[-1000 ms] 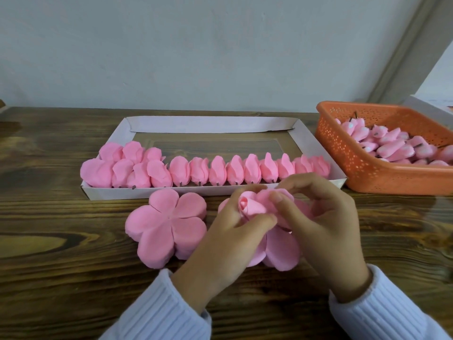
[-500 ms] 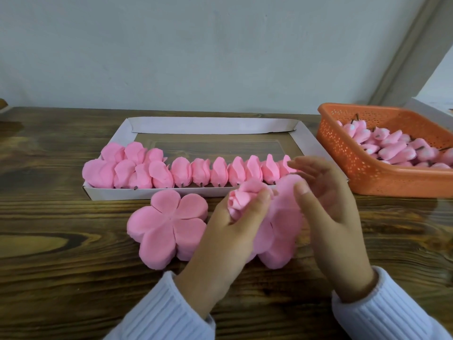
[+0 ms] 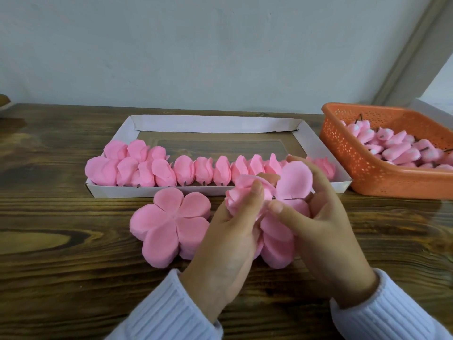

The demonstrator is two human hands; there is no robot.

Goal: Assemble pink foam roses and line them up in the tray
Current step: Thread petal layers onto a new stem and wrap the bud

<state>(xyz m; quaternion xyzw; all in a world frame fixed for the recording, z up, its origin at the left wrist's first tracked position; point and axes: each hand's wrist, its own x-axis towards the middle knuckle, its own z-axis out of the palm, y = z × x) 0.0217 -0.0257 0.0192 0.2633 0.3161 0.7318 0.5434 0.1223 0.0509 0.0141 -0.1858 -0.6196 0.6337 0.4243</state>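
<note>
One white tray lies far back on the wooden table. A row of pink roses fills its near side, too crowded to count. Just in front lies one flat petal stack. The left hand pinches one half-made rose above a second petal stack. The right hand holds one round petal against that rose. Both hands hide part of the row. On the right stands one orange basket of pink buds.
</note>
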